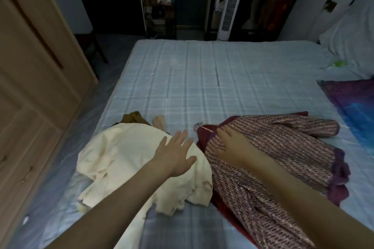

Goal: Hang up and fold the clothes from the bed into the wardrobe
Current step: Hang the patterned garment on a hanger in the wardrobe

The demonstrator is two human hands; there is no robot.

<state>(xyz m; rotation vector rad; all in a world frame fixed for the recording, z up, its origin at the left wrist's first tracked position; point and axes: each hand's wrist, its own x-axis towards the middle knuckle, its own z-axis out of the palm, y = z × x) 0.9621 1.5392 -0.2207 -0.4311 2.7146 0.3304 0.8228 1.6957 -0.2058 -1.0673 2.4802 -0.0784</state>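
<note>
Head view:
Bed (202, 79): covered w/ pale blue checked sheet; clothes are piled at its near edge.
Cream garment (125, 159): crumpled near the near-left corner; an olive-brown piece (134, 117) and a pale beige bit (159, 121) are seen poking out at its far side.
Patterned garment (273, 147): spread flat along the near edge, right of the cream one, touching it; dark red lining is shown at the collar, w/ a hanger hook (199, 125) sticking out there.
Left hand (175, 153): held spread above the cream garment, fingers apart, nothing gripped.
Right hand (232, 145): laid palm-down on the patterned garment by the collar, fingers extended, nothing clasped.
Wardrobe (40, 66): wooden doors seen beside the bed's left edge.
Purple-blue cloth (352, 103): lies at the right edge.
Pillow (348, 46): at the far-right corner.
</note>
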